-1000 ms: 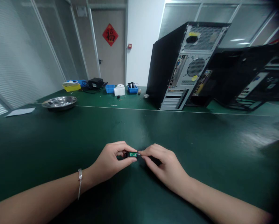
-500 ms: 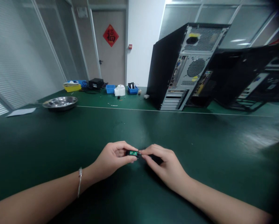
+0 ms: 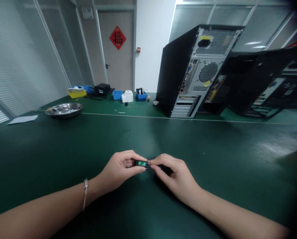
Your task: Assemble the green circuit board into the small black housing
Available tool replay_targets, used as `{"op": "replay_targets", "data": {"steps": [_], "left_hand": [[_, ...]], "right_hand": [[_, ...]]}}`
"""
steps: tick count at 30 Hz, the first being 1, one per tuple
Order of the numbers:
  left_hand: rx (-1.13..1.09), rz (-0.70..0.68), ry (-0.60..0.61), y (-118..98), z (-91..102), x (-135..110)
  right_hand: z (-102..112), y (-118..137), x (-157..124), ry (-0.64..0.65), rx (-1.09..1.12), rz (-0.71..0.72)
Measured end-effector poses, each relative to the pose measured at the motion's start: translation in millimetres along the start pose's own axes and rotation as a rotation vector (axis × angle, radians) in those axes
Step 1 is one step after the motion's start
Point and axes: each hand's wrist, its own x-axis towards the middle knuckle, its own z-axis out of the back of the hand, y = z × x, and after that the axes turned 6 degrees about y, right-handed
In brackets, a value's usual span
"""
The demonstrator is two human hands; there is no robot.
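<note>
Between the thumb and fingers of my left hand [image 3: 123, 165] is a small black part with a green circuit board [image 3: 142, 163] showing on its upper face. My left hand is closed on it. The fingertips of my right hand [image 3: 174, 171] are pinched at the right end of that part, around a tiny dark or metallic piece too small to name. Both hands are just above the green table [image 3: 143, 139], close together near the middle of the view. The underside of the part is hidden by my fingers.
A metal dish [image 3: 66, 110] with small pieces stands at the back left, near a white sheet [image 3: 23, 119]. Blue bins [image 3: 118, 95], a yellow bin [image 3: 77, 94] and a white plastic piece [image 3: 127, 96] line the far edge. A computer tower [image 3: 188, 73] stands at the back right.
</note>
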Motion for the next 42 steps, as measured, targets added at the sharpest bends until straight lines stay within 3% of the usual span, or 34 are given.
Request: {"op": "replay_targets", "data": {"steps": [23, 42], "left_hand": [[-0.233, 0.059, 0.037, 4.2, -0.3, 3.2], [-0.184, 0.072, 0.015, 2.8, -1.1, 3.6]], "right_hand": [[0.4, 1.6, -0.5, -0.012, 0.016, 0.02], [0.5, -2.0, -1.3, 0.017, -0.025, 0.05]]}}
